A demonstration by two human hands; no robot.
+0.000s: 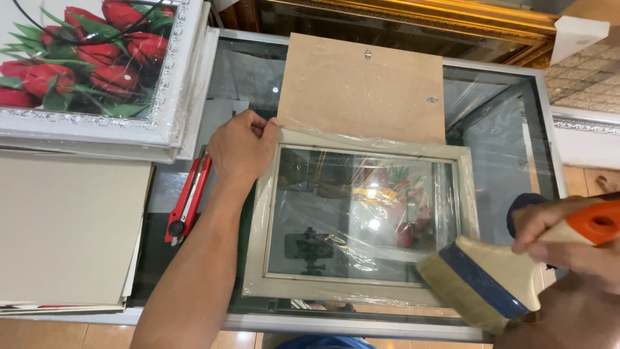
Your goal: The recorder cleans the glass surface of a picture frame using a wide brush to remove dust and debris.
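Table [497,103]: glass-topped, metal-edged, carrying everything; bare glass shows at 3 o'clock of the frame.
Tulip picture [90,64]: white-framed, stacked at 10 o'clock, near the work.
Backing board [361,87]: brown, lying at 12 o'clock, tucked under the frame's top edge.
Frame [361,220]: pale, plastic-wrapped, glazed, centre of table.
Brush [478,281]: wide, bristles on the frame's 4 o'clock corner; light, flat strokes seem wise.
Left hand [242,148]: grip closed on the frame's 10 o'clock corner, steadying.
Right hand [568,242]: grip wrapped round the brush handle.
Cutter [187,203]: red, at 9 o'clock, beside the forearm.

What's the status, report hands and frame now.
Left hand grips the wrapped frame at its top-left corner. Right hand holds a wide brush at its lower-right corner. Red cutter lies beside.
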